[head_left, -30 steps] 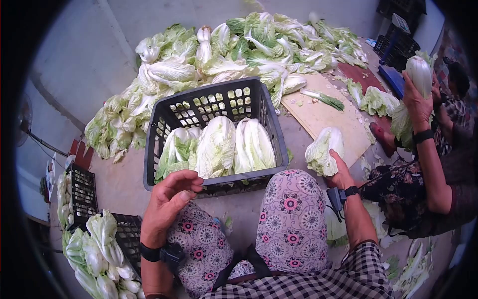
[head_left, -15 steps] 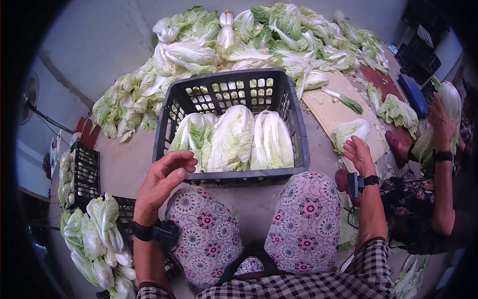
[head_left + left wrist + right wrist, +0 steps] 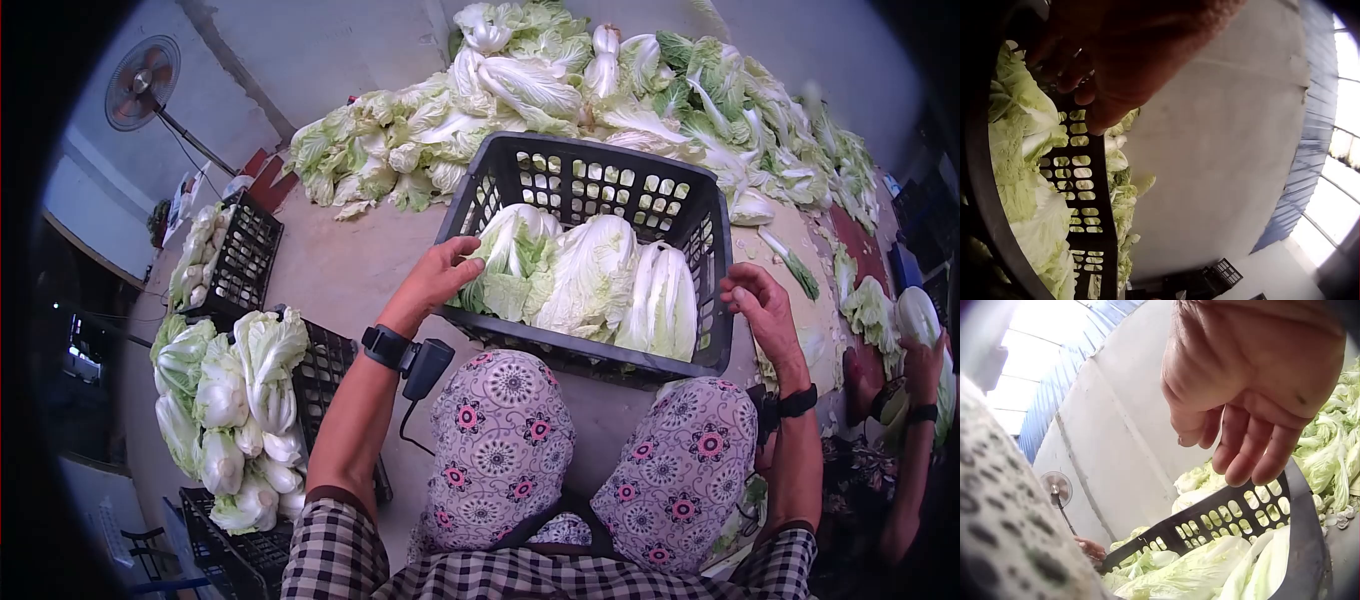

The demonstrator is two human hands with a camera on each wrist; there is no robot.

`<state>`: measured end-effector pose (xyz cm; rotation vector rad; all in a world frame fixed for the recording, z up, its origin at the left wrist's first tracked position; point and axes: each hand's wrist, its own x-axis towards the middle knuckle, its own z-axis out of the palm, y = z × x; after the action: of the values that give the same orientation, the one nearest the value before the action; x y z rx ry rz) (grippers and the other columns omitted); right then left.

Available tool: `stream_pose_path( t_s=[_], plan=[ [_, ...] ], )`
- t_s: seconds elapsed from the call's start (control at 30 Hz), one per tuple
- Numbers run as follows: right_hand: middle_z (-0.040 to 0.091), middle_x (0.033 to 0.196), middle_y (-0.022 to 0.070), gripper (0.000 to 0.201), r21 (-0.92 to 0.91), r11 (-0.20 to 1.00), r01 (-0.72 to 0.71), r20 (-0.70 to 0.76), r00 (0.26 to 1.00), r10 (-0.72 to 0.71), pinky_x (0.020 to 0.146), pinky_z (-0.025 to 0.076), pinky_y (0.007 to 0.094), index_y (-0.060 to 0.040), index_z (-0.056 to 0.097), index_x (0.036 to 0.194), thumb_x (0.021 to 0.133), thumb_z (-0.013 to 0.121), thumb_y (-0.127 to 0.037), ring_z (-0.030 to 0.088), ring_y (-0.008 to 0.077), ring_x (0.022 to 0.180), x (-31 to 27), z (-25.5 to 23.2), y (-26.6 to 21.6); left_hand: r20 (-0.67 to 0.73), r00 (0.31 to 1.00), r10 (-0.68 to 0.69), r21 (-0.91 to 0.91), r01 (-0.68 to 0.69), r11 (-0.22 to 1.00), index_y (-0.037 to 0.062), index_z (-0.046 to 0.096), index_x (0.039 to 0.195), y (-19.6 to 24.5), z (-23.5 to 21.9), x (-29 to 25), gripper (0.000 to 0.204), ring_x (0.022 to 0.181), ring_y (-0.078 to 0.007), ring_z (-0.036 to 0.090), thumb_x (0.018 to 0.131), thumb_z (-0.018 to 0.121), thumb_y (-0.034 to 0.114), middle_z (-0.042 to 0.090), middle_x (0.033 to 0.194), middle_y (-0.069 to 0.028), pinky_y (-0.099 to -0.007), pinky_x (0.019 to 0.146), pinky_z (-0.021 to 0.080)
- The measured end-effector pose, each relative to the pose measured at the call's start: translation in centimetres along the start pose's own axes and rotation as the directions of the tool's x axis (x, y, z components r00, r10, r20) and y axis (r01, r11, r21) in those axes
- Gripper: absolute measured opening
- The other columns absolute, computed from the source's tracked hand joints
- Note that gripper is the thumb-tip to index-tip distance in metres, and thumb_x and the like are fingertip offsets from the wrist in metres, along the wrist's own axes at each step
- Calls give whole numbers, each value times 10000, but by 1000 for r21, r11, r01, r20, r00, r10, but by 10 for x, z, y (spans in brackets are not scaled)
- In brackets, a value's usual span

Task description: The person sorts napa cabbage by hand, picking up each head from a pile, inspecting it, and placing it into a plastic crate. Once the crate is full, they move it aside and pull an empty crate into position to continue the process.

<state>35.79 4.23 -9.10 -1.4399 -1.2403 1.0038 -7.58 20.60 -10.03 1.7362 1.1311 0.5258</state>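
A black plastic crate holds several pale Chinese cabbages lying side by side. My left hand is at the crate's left rim, fingers loosely bent beside the leafy left cabbage. On the opposite side, my right hand hangs just outside the right rim, fingers relaxed and holding nothing. The right wrist view has that palm above the crate's openwork wall. In the left wrist view the shadowed left hand overlaps the crate's slotted side.
Behind the crate spreads a heap of cabbages and loose leaves. More cabbages fill crates at the left, near a standing fan. A board lies at right, where another person's hand holds a cabbage.
My right hand has let go of a cabbage on the board at the right and moved back to the crate's right side. My left hand has come to the left rim. The head view has swung left.
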Motion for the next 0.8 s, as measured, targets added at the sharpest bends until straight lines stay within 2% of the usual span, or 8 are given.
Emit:
stream_pose_path(
  t_s=[0.13, 0.23, 0.27, 0.37, 0.4, 0.53, 0.67, 0.8],
  plan=[
    [633, 968, 83, 288, -215, 973, 79, 93, 994, -60, 784, 471, 297, -14, 563, 1083, 817, 611, -114, 598, 179, 885, 5, 17, 20, 0, 999, -36, 179, 35, 983, -108, 370, 1307, -3, -5, 35, 644, 1150, -257, 500, 847, 621, 267, 488, 1276, -227, -343, 980, 377],
    [635, 912, 105, 249, -660, 693, 289, 144, 955, -260, 776, 468, 348, -36, 595, 1003, 762, 636, -82, 600, 255, 860, 3, 26, 25, 14, 994, -106, 263, 99, 960, -118, 365, 1301, -1, 2, 59, 683, 1146, -279, 507, 829, 633, 296, 500, 1257, -245, -333, 974, 380],
    [629, 882, 119, 223, -649, 690, 321, 73, 929, -363, 755, 460, 387, -48, 611, 932, 712, 643, -50, 585, 312, 832, 1, 33, 28, -8, 996, -87, 355, 84, 931, -133, 363, 1288, -1, 5, 64, 740, 1129, -311, 526, 806, 642, 355, 516, 1219, -280, -328, 956, 396],
    [630, 870, 113, 200, -685, 618, 385, 38, 867, -498, 741, 460, 376, -49, 614, 902, 704, 634, -30, 588, 298, 822, 2, 35, 45, -86, 993, -78, 537, 112, 836, -114, 463, 1185, -36, 18, 96, 674, 1024, -362, 579, 780, 626, 400, 575, 1100, -280, -375, 889, 449],
    [630, 861, 112, 188, -676, 625, 391, 31, 862, -506, 727, 461, 375, -50, 613, 880, 697, 619, -9, 587, 297, 808, 2, 35, 45, -51, 985, -167, 559, 167, 812, -130, 425, 1211, -33, 18, 102, 750, 1036, -362, 576, 781, 614, 454, 561, 1116, -299, -385, 895, 453],
    [627, 839, 110, 188, -655, 629, 419, 39, 850, -525, 706, 466, 373, -46, 608, 872, 693, 604, 9, 587, 297, 790, 2, 35, 43, -153, 976, -153, 632, 216, 744, -129, 404, 1233, -21, 34, 114, 826, 1040, -360, 575, 786, 585, 541, 559, 1120, -291, -404, 894, 451],
    [625, 820, 110, 178, -632, 661, 405, -17, 845, -534, 694, 467, 373, -41, 605, 858, 693, 590, 24, 585, 296, 779, 0, 39, 40, -142, 959, -243, 720, 269, 640, -47, 459, 1212, -19, 42, 124, 774, 1103, -373, 514, 766, 601, 570, 518, 1165, -269, -440, 923, 420],
    [622, 818, 111, 176, -620, 667, 414, -30, 836, -547, 695, 467, 371, -37, 602, 850, 692, 581, 37, 584, 297, 776, 0, 38, 41, -173, 980, -99, 635, 188, 749, -44, 476, 1174, -31, 40, 118, 781, 1080, -353, 529, 737, 639, 582, 517, 1150, -291, -419, 917, 423]
  ],
)
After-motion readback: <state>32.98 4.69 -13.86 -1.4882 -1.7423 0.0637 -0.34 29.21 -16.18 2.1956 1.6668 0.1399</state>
